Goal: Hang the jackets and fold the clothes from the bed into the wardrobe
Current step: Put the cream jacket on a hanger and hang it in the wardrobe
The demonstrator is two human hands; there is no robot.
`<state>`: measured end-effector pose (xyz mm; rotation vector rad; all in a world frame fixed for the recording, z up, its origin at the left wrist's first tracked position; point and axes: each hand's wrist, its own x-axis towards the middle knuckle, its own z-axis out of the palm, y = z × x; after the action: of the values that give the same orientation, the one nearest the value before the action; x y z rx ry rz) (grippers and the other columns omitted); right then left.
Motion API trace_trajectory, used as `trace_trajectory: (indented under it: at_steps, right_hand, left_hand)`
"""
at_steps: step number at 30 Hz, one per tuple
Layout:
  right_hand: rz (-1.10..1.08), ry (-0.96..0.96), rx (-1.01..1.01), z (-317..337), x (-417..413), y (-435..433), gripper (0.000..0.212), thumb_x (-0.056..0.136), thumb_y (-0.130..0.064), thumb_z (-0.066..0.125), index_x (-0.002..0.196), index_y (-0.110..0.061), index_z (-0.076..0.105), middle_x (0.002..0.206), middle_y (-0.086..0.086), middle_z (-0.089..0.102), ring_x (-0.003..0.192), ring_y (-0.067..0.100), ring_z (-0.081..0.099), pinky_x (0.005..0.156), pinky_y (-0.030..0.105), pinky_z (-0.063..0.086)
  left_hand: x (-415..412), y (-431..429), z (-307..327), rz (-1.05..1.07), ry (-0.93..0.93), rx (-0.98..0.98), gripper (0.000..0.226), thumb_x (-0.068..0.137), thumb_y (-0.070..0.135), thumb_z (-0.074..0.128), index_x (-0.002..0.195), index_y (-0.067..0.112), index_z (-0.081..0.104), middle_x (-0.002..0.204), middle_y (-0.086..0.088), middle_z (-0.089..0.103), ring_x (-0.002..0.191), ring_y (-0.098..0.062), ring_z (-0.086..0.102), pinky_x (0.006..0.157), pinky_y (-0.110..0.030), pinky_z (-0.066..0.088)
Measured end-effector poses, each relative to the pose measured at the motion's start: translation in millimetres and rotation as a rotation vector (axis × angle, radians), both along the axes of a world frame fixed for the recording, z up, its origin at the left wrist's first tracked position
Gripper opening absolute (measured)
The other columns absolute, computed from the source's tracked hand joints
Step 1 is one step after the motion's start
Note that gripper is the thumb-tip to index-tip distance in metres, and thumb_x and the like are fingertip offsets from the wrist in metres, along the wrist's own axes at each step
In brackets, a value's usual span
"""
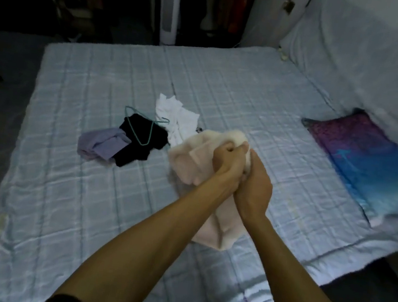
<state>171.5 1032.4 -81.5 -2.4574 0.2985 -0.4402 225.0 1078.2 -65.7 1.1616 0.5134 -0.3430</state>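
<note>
Left hand (227, 165) and right hand (254, 191) are both clutching a fluffy pale-pink garment (188, 160) over the middle of a pale-blue checked quilted bedspread (74, 198).

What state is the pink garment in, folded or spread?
Neither: the pink garment is bunched. The left hand and right hand grip its top; the rest is crumpled.

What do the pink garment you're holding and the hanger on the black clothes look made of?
Pink garment: thick fleece or fuzzy knit, matte, with plush, rounded folds. Hanger: thin teal wire, probably coated metal; too small to confirm.
</note>
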Motion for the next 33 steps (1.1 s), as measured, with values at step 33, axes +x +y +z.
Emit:
trace_trajectory:
  at_steps: [33]
  right_hand:
    - [-0.230, 0.090, -0.418, 145, 36, -157, 0.017, 0.078, -0.009, 0.052, 0.094, -0.011, 0.059, 0.099, 0.018, 0.065, 0.096, 0.037, 0.059, 0.070, 0.040, 0.048]
  left_hand:
    - [56, 13, 162, 0.140, -1.077, 0.712, 0.027, 0.086, 0.010, 0.055, 0.100, 0.025, 0.073, 0.078, 0.009, 0.068, 0.067, -0.003, 0.055, 0.058, -0.024, 0.040]
